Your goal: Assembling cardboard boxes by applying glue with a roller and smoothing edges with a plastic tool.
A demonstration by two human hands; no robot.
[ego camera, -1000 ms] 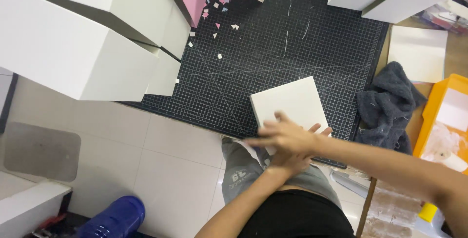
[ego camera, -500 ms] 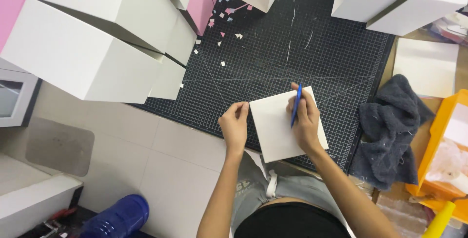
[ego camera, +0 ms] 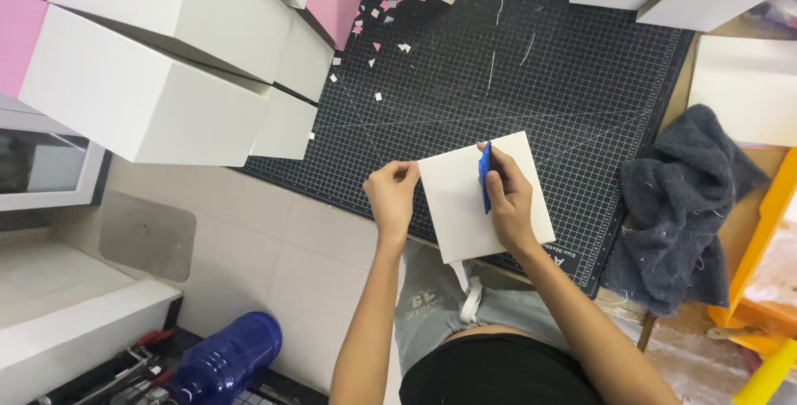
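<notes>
White card (ego camera: 465,206) lies flat at the near edge of the black cutting mat (ego camera: 531,81), overhanging it slightly; left hand (ego camera: 393,197) grip clenched on the card's left edge; right hand (ego camera: 508,202) grip grasping a blue scraper (ego camera: 485,174), pressed on the card; grey cloth (ego camera: 681,206) to the right; white boxes (ego camera: 158,65) to the left.

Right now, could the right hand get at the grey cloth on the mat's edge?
Probably yes. The grey cloth lies just to the side of the right hand with bare cutting mat between, though that hand holds a blue tool on the white card.
</notes>
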